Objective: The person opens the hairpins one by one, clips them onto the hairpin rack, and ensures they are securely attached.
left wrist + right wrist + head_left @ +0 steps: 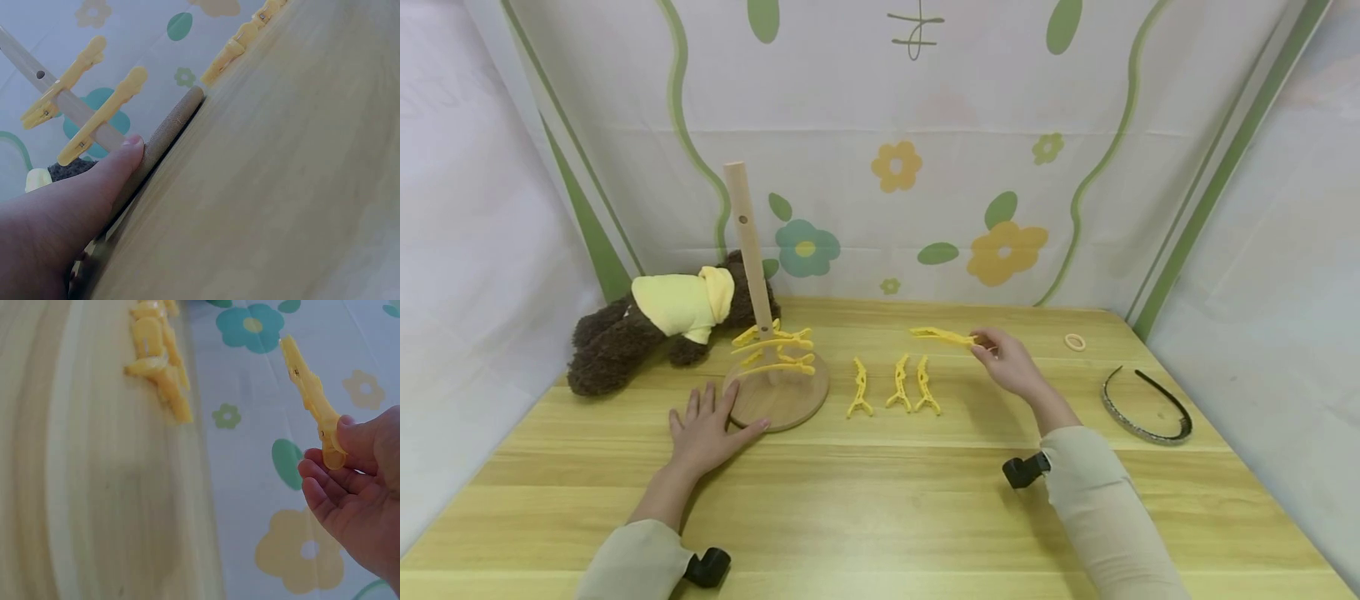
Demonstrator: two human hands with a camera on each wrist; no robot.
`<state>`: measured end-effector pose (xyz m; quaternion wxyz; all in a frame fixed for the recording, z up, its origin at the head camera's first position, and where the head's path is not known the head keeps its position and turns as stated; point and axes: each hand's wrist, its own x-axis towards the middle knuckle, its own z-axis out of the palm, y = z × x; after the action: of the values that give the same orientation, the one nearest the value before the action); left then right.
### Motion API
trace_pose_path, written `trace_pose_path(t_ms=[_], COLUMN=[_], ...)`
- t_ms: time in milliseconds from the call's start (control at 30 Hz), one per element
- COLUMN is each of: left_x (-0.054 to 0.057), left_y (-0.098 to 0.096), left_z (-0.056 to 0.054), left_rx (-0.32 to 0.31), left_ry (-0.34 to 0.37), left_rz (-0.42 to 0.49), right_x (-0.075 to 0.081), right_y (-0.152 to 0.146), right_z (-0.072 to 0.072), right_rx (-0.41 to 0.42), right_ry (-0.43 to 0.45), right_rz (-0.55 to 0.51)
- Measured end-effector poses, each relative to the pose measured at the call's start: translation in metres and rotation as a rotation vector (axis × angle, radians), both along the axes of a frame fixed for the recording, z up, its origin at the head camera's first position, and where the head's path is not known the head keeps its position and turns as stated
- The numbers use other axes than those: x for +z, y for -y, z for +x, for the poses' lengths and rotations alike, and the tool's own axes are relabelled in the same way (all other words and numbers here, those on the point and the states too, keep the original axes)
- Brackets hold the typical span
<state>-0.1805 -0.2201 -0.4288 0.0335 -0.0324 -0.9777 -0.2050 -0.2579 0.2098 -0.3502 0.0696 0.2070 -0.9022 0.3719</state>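
My right hand (1009, 363) pinches a yellow hair clip (310, 394) by its handle end, between thumb and fingers, above the table. My left hand (706, 433) lies with spread fingers on the table, its thumb and fingertips touching the round base (782, 407) of a wooden stand. Several yellow clips (790, 364) are clamped low on the stand's upright post (749, 250). Three more yellow clips, a left one (859, 389), a middle one (900, 385) and a right one (926, 387), lie in a row on the table between my hands.
A dark brown plush bear (617, 337) in a yellow top (677, 304) lies behind the stand at left. To the right are a glittery headband (1142, 431) and a small beige ring (1075, 342). A printed cloth (850, 100) stands behind the table.
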Motion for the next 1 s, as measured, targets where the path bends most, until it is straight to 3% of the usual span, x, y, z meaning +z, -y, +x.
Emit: trace_pose_path(t_ms=[500, 767, 1000], left_x=[-0.003, -0.004, -0.001], left_y=[0.002, 0.001, 0.001], left_z=[0.000, -0.002, -0.001], left_rx=[0.000, 0.003, 0.005], left_ry=[-0.010, -0.007, -0.004], left_rz=[0.004, 0.002, 0.004], right_x=[0.025, 0.034, 0.039], right_y=[0.077, 0.129, 0.168], right_z=[-0.015, -0.017, -0.021], right_rx=[0.040, 0.132, 0.151], right_ry=[-0.173, -0.154, -0.122], right_rz=[-0.130, -0.174, -0.169])
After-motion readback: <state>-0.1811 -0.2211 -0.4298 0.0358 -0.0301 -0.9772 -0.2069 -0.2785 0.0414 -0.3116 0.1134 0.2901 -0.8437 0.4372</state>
